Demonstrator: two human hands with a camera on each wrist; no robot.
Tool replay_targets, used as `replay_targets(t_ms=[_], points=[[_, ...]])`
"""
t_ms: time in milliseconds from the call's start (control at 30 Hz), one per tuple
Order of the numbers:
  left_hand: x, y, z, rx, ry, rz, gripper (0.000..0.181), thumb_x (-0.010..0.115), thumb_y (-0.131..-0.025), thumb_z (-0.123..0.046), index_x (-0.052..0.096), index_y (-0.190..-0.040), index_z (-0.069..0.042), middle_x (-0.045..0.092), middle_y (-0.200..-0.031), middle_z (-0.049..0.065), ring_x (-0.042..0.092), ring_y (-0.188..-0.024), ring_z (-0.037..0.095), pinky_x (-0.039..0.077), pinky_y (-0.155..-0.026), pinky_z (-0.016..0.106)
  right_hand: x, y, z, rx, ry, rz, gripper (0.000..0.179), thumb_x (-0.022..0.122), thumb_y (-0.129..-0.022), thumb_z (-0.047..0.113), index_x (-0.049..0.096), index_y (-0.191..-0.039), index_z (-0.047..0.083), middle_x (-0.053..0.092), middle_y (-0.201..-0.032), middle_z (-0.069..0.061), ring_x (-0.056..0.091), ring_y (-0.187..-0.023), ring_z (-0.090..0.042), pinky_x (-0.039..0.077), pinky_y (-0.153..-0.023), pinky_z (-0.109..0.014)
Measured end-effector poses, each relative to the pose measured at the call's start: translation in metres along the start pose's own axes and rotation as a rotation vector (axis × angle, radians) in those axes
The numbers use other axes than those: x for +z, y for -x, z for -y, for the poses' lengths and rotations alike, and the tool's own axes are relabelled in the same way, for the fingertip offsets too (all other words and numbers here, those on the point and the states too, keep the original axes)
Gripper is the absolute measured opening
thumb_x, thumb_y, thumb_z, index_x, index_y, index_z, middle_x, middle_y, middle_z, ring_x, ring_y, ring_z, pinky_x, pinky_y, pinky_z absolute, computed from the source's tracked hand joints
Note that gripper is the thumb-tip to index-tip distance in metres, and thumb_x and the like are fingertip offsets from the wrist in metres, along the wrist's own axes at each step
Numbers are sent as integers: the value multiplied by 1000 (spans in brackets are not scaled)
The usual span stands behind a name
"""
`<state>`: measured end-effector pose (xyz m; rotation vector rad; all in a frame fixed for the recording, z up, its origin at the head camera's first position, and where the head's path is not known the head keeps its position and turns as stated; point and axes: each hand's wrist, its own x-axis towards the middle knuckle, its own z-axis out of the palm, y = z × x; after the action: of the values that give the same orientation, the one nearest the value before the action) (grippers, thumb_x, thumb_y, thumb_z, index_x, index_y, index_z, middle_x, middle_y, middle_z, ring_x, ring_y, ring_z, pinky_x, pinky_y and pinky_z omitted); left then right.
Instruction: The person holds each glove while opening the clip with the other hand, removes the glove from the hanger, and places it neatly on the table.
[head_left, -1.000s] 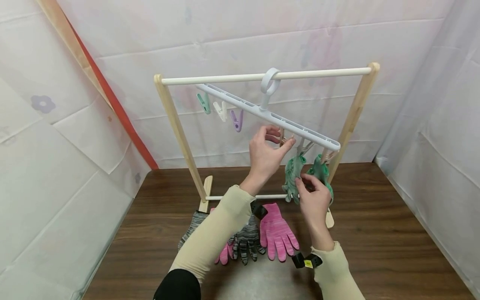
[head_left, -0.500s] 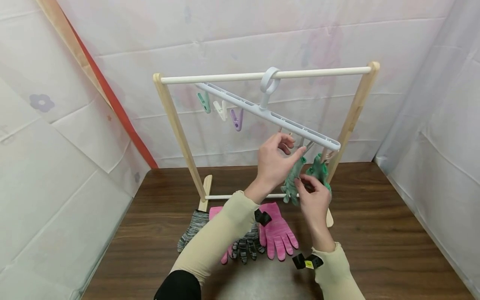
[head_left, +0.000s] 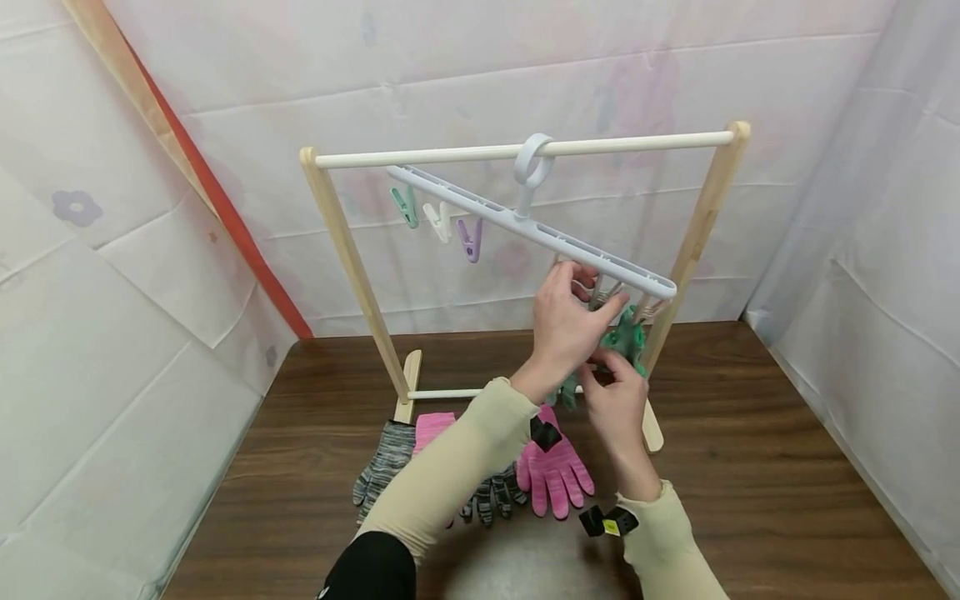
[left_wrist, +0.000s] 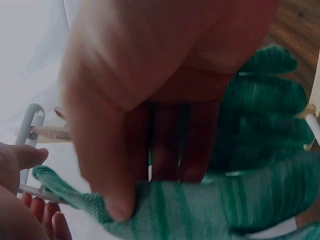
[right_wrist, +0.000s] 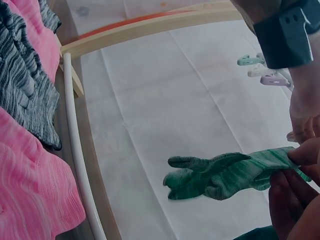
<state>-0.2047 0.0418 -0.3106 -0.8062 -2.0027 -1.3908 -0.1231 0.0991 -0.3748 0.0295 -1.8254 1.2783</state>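
My right hand (head_left: 617,404) pinches the cuff of a green glove (right_wrist: 230,175) between thumb and fingers; the glove's fingertips point away to the left. Above it, my left hand (head_left: 566,321) has thumb and curled fingers around a clothespin (head_left: 600,296) under the grey hanger (head_left: 517,221). In the left wrist view the cuff's edge lies against that clothespin; whether it is still clipped, I cannot tell. A second green glove (head_left: 626,337) hangs beside it from the end clothespin (head_left: 651,310). Part of the first glove is behind my hands in the head view.
The hanger hooks over a wooden rack's white top bar (head_left: 420,156). Green, white and purple clothespins (head_left: 470,240) hang at its left. Pink gloves (head_left: 555,475) and grey-black gloves (head_left: 390,462) lie on the dark wooden table (head_left: 750,467), partly under my left arm.
My left hand has moved right, from a brown clothespin to the neighbouring one. My right hand keeps its pinch on the green glove and has shifted slightly left, the glove's fingers swinging left with it.
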Motion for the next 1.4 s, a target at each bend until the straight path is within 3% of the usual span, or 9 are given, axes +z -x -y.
replay_targets(t_ms=[200, 400, 533, 733, 1000, 1200, 1400], points=[[4, 2, 4, 13, 50, -64, 35, 86, -77, -25, 59, -93, -9, 59, -85, 1, 57, -70, 12, 47, -65, 17, 3, 1, -3, 26, 10, 6, 12, 70, -77, -14, 71, -87, -8, 69, -79, -18, 62, -71, -14, 55, -67, -26], [4, 4, 8, 39, 46, -103, 32, 86, -77, -23, 60, -88, -8, 59, -84, 2, 58, -73, 10, 48, -67, 17, 6, -3, -9, 177, -96, 13, 18, 70, -81, -9, 69, -99, -8, 68, -88, -19, 62, -78, -7, 55, -71, -22], [4, 3, 7, 33, 30, -110, 32, 87, -76, -23, 61, -87, -8, 59, -83, 2, 57, -73, 10, 47, -66, 16, 5, -8, 9, 235, -150, -14, 29, 70, -81, -10, 65, -110, -12, 65, -94, -21, 60, -84, -8, 55, -76, -23], [3, 2, 7, 26, 20, -108, 31, 87, -75, -24, 62, -86, -9, 60, -81, 3, 58, -73, 10, 46, -66, 16, 6, -11, 12, 231, -138, -44, 29, 68, -83, -9, 66, -111, -11, 65, -94, -20, 60, -85, -9, 53, -75, -20], [1, 2, 7, 35, 28, -105, 29, 88, -75, -23, 64, -83, -8, 61, -80, 0, 59, -74, 10, 46, -66, 18, 3, -10, 14, 172, -55, -121, 10, 66, -89, -7, 70, -96, -13, 68, -86, -25, 55, -70, -5, 42, -63, -13], [-2, 1, 7, 44, 45, -103, 25, 87, -76, -23, 67, -81, -8, 64, -80, 0, 61, -74, 9, 49, -67, 20, 0, -10, 12, 176, -32, -117, 13, 65, -90, -7, 70, -99, -14, 70, -90, -26, 57, -72, -2, 44, -64, -11], [-4, -1, 5, 51, 62, -106, 22, 87, -77, -21, 70, -79, -7, 66, -78, 0, 62, -71, 8, 48, -66, 17, 1, -9, -16, 187, -28, -119, 15, 67, -91, -2, 72, -103, -9, 71, -94, -23, 58, -75, 1, 45, -67, -11]])
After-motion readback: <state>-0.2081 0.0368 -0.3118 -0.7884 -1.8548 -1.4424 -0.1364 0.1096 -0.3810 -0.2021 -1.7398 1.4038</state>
